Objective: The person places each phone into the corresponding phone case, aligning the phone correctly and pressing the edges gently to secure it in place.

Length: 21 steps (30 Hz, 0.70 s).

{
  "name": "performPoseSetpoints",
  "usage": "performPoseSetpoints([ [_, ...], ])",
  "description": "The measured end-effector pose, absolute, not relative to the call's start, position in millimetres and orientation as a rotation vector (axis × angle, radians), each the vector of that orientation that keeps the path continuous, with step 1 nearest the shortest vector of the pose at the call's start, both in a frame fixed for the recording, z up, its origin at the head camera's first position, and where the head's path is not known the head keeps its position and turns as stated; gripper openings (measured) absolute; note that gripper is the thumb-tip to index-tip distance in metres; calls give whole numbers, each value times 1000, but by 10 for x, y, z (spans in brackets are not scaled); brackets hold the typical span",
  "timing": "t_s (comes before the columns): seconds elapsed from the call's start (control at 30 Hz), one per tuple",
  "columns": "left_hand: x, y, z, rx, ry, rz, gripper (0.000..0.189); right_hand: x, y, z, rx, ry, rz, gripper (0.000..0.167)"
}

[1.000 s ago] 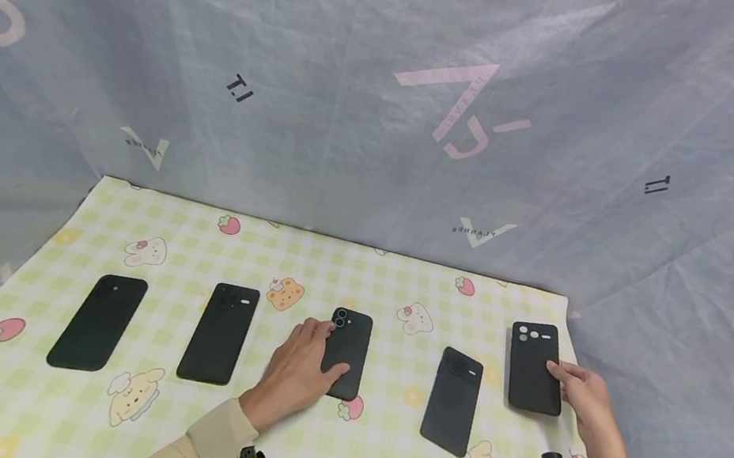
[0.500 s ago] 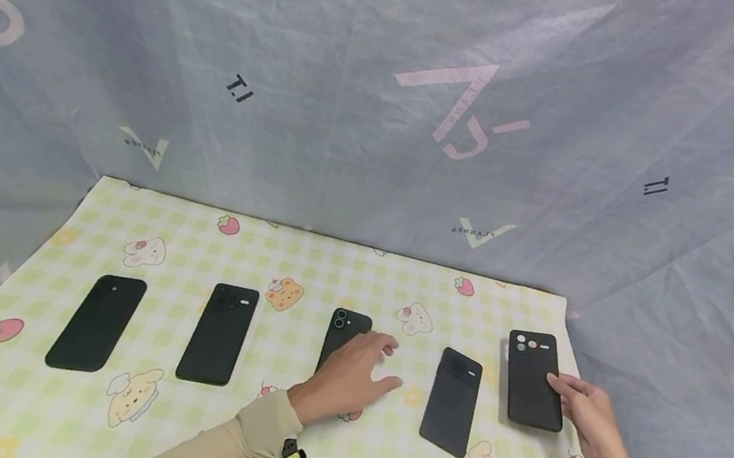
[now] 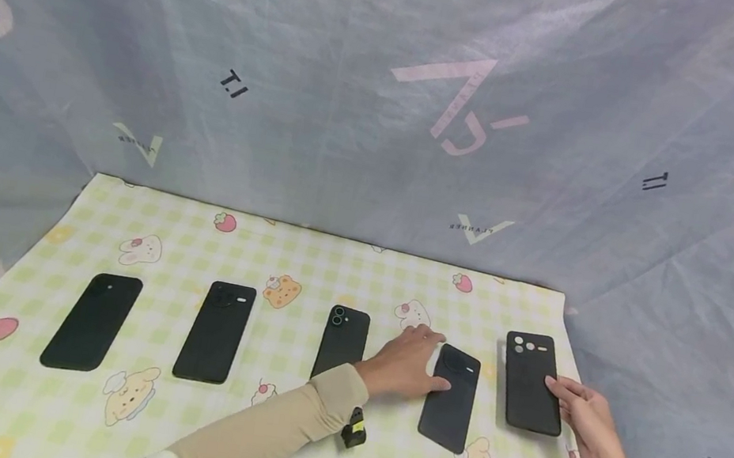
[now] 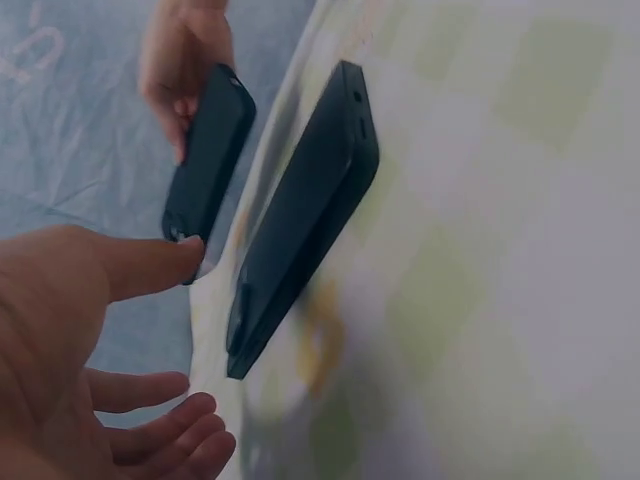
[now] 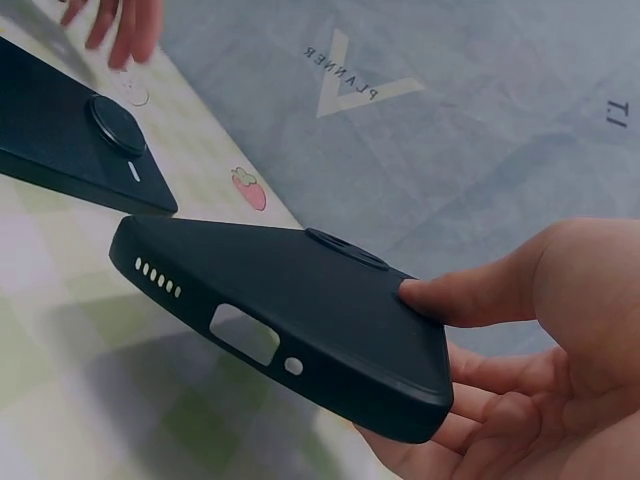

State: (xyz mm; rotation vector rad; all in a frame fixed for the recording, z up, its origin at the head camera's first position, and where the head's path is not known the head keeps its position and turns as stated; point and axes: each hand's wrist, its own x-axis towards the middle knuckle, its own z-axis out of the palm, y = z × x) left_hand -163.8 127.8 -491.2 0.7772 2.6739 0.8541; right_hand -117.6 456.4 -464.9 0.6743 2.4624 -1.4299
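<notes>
In the head view my right hand [image 3: 588, 428] pinches a black phone case [image 3: 529, 391] by its right edge, thumb on its back, fingers beneath. Camera holes show at the case's top. The right wrist view shows the port cutout and speaker holes along the end of the case [image 5: 280, 290], its shadow on the cloth below. A dark phone [image 3: 447, 414] with a round camera bump lies back up just left of the case. My left hand [image 3: 405, 363] is at this phone's left edge, fingers spread and thumb overlapping the phone; the left wrist view shows nothing in its grasp.
Three more dark phones or phone-shaped pieces lie leftward: one with two lenses [image 3: 342, 341] partly behind the left sleeve, one with a round camera bump [image 3: 215, 333], and one at far left [image 3: 93, 322]. A green checked tablecloth [image 3: 332, 267] covers the table; grey fabric [image 3: 330, 95] hangs behind.
My left hand has left the two-lens phone and moved right to the phone beside the case. My right hand has brought the case slightly nearer to me, still holding it.
</notes>
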Motion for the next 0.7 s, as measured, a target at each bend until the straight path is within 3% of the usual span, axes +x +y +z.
performPoseSetpoints([
  [0.43,-1703,1636,-4947,842,2712,536,96,-1106,4538,-4559,651,2444,-1440,88],
  [0.7,-1801,1611,-4914,951,2746,273,96,-1053,4510,-4540,608,2412,-1478,89],
])
